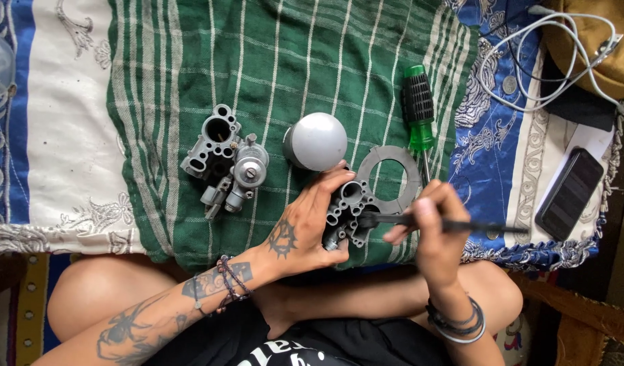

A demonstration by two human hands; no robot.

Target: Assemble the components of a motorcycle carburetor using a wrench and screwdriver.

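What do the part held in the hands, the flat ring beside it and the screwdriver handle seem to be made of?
Grey part in the left hand: probably cast metal, matte and dull.
Flat ring: thin grey sheet, maybe gasket material or metal; unclear.
Screwdriver handle: plastic, glossy translucent green with black ribbed grip.

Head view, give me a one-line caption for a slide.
Left hand steadies a grey metal casting on green cloth while right hand works a black tool into it.

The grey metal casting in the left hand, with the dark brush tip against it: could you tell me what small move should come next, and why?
Probably a short stroke of the brush across the casting's ports. The right hand has the tip at the casting's side, and the left hand steadies it above the green cloth, so the bristles seem placed to sweep.
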